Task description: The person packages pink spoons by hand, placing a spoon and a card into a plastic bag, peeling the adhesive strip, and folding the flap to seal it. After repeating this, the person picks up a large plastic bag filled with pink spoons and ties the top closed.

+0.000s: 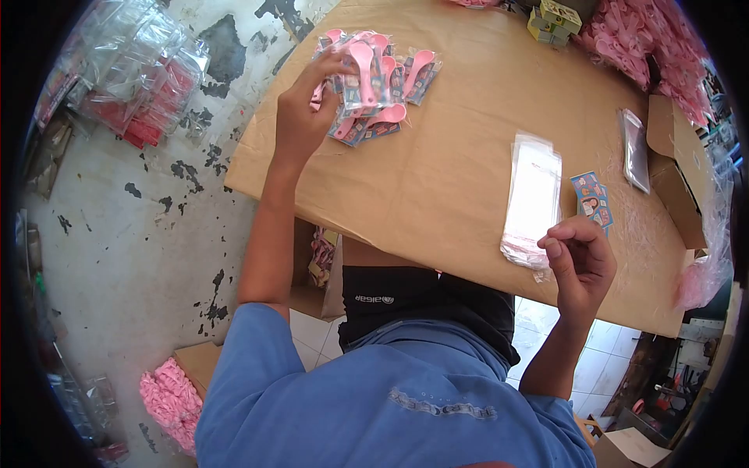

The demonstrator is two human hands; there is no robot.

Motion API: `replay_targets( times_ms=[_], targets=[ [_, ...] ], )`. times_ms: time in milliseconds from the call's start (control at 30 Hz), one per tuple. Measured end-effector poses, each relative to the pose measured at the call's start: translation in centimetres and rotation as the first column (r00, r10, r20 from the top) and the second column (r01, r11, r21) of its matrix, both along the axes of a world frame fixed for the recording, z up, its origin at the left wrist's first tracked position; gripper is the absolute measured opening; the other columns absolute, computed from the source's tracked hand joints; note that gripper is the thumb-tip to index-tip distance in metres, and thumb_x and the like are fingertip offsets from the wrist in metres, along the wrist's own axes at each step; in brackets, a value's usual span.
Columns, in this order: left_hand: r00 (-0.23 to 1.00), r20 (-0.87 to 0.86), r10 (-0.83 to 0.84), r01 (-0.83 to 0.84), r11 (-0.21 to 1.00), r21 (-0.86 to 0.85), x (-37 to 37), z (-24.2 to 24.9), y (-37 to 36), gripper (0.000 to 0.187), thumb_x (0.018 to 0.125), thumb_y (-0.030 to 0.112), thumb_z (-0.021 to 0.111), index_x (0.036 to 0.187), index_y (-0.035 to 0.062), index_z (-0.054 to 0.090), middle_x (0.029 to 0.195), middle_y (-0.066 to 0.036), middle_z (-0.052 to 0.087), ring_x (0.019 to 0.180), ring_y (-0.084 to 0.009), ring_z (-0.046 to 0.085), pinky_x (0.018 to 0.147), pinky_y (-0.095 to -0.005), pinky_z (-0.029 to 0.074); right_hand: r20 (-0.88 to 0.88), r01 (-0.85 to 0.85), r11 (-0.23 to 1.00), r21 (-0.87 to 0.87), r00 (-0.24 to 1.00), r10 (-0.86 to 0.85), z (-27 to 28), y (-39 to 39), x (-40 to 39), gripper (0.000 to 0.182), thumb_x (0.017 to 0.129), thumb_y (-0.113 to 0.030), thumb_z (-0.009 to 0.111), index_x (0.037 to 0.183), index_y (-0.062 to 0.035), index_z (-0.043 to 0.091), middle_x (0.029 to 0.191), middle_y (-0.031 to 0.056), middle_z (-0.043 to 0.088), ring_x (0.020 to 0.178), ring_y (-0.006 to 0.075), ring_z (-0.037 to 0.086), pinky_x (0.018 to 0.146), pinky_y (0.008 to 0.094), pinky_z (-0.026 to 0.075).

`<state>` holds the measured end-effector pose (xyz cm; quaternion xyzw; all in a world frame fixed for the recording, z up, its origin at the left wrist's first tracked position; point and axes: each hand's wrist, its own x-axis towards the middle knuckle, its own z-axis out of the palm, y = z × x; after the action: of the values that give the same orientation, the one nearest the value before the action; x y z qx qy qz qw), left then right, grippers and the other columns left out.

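At the far left of the table, my left hand (308,105) has its fingers closed at the edge of a bagged pink spoon (363,74) with a printed blue card. That packet lies on a loose pile of similar packets, among them a bagged spoon (420,72) at the pile's right side. Near the front right, my right hand (583,261) is curled, thumb and forefinger close together at the edge of a stack of clear plastic bags (534,191). Whether anything is pinched there I cannot make out. Blue printed cards (591,196) lie just beyond that hand, partly hidden by it.
A cardboard box (677,171) stands on the table's right side, beside a clear packet (635,148). Pink spoons (636,43) are heaped at the back right, near small yellow boxes (554,19). Bundled plastic packets (140,70) are at the floor's left.
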<state>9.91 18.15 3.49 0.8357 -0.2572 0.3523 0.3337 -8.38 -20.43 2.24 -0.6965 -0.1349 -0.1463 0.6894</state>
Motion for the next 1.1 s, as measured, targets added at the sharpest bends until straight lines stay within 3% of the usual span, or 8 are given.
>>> replay_targets(
  times_ms=[33,100,167,267,367,500,733,1100],
  targets=[
    [0.994,-0.068,0.086,-0.084,0.996,0.02,0.6,-0.3,0.7,0.031,0.093,-0.003,0.063,0.123,0.0036,0.069,0.133,-0.016,0.072,0.124,-0.0291,0.07,0.101,-0.0357,0.057,-0.015,0.0,1.0,0.005,1.0,0.001,0.0,-0.1,-0.1,0.012,0.096,0.002,0.073,0.107,0.0016,0.068,0.098,0.0071,0.066,0.088,0.0114,0.066,0.078,0.0236,0.05],
    [0.949,-0.315,0.002,-0.032,0.995,-0.09,1.6,-1.0,1.5,0.042,0.098,0.019,0.068,0.138,0.0077,0.062,0.154,-0.022,0.056,0.15,-0.0344,0.047,0.12,-0.0427,0.039,-0.05,-0.004,1.0,0.012,0.999,0.005,-0.1,-0.2,-0.4,0.011,0.097,0.0,0.073,0.107,0.0016,0.068,0.097,0.0065,0.066,0.087,0.0106,0.066,0.078,0.0233,0.05],
    [0.971,-0.234,0.038,-0.028,0.999,0.046,3.4,-1.8,0.7,0.052,0.098,0.033,0.071,0.145,0.0134,0.059,0.157,-0.023,0.052,0.153,-0.0374,0.041,0.121,-0.0496,0.037,-0.058,-0.012,1.0,-0.004,0.998,0.012,0.0,0.1,-0.5,0.01,0.097,0.0,0.072,0.106,0.0012,0.068,0.097,0.0062,0.066,0.085,0.0094,0.064,0.075,0.0224,0.048],
    [0.927,-0.116,0.357,-0.279,0.862,0.424,4.0,-2.2,-2.8,0.078,0.089,0.065,0.072,0.154,0.0265,0.053,0.166,-0.023,0.039,0.158,-0.0439,0.027,0.122,-0.0633,0.028,-0.065,-0.066,0.996,-0.06,0.996,0.063,0.4,0.7,-0.5,0.008,0.097,0.0,0.072,0.105,0.0007,0.069,0.096,0.0059,0.066,0.083,0.0081,0.062,0.071,0.0215,0.046],
    [0.894,-0.173,0.413,-0.257,0.789,0.558,5.3,-2.9,-3.9,0.099,0.076,0.085,0.07,0.159,0.0362,0.047,0.172,-0.023,0.025,0.16,-0.0493,0.015,0.121,-0.0726,0.021,-0.067,-0.112,0.989,-0.097,0.992,0.106,0.4,1.2,-0.4,0.007,0.097,-0.001,0.072,0.103,0.0004,0.069,0.097,0.0059,0.066,0.082,0.0078,0.061,0.067,0.0212,0.043],
    [0.85,-0.416,0.323,-0.03,0.818,0.574,7.6,-3.3,-1.4,0.095,0.075,0.079,0.076,0.156,0.0355,0.051,0.172,-0.025,0.023,0.159,-0.0501,0.019,0.124,-0.0633,0.027,-0.087,-0.113,0.99,-0.089,0.991,0.105,-0.3,1.3,-0.9,0.008,0.097,-0.001,0.072,0.104,0.0013,0.069,0.098,0.0065,0.065,0.086,0.0097,0.062,0.073,0.0226,0.046],
    [0.897,-0.416,0.152,0.087,0.861,0.501,2.3,-4.3,4.9,0.074,0.082,0.054,0.079,0.149,0.0285,0.061,0.168,-0.017,0.038,0.152,-0.0441,0.038,0.123,-0.0566,0.034,-0.228,-0.105,0.992,-0.066,0.97,0.088,-2.5,-0.3,-2.0,0.007,0.099,0.001,0.068,0.105,0.0028,0.067,0.101,0.008,0.065,0.094,0.014,0.064,0.085,0.0261,0.049],
    [0.855,-0.507,0.108,0.136,0.897,0.42,-7.6,-1.8,14.7,0.074,0.083,0.035,0.082,0.151,0.0165,0.058,0.168,-0.013,0.039,0.153,-0.0364,0.038,0.123,-0.05,0.036,-0.179,-0.127,0.984,-0.122,0.978,0.104,-1.6,0.7,-1.9,0.005,0.1,0.0,0.067,0.104,0.0021,0.067,0.098,0.0084,0.066,0.092,0.0141,0.063,0.084,0.0264,0.048]
  ],
)
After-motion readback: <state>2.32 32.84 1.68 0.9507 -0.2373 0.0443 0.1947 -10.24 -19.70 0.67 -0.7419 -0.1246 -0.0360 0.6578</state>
